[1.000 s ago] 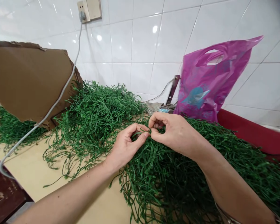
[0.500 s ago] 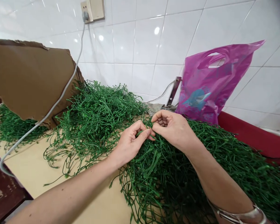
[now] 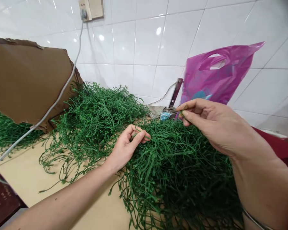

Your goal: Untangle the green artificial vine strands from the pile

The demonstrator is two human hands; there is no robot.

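My left hand (image 3: 125, 146) is closed in a pinch on a thin green artificial plant stem (image 3: 137, 129), just above the near heap of stems. Farther right and higher, my right hand (image 3: 213, 123) pinches another short green stem piece (image 3: 185, 108) between thumb and forefinger. The two hands are apart. Beneath them spreads a large tangled heap of green artificial stems (image 3: 168, 153) with small budded tips. A second heap (image 3: 103, 108) lies to the left, beyond my left forearm.
The pale tabletop (image 3: 105, 201) carries the heaps. A torn cardboard box (image 3: 28, 83) stands at left, with a grey power cord (image 3: 60, 94) hanging across it. Against the tiled wall are a metal bracket (image 3: 175, 92) and a purple plastic bag (image 3: 211, 76). Something red (image 3: 276, 142) lies at right.
My right hand has drawn away from the left, up and to the right, and now holds a green stem piece in front of the bag. My left hand has shifted slightly left and down.
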